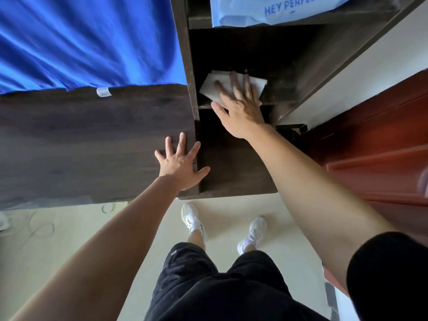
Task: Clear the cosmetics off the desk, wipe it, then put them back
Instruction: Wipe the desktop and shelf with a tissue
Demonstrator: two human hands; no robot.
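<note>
Head camera looks straight down along both bare arms of a person who stands in front of a dark wooden desk (92, 135). The right hand (240, 105) lies flat, palm down, with the fingers stretched and a little apart, on a white folded cloth (213, 84). This cloth rests on a dark shelf (278, 84) of the unit at the right end of the desk, and the fingers cover most of its middle, so only its left part and its far right corner are visible. The hand looks a little blurred. The left hand (183, 163) is open too, with all five fingers spread wide, and it presses on the desk top right at the edge where the flat surface meets the shelf unit; the thumb reaches over this edge. It holds nothing.

On the higher shelf there is a light blue bag (266, 10) with the printed words "HEY PERFECT". A blue fabric (81, 42) covers the far left part of the desk. At the right side stands a red-brown wooden door (382, 147). Below, the person's black shorts (220, 286) and white shoes (192, 218) are seen over a pale floor (69, 239). No cosmetics can be seen on the visible desk surface.
</note>
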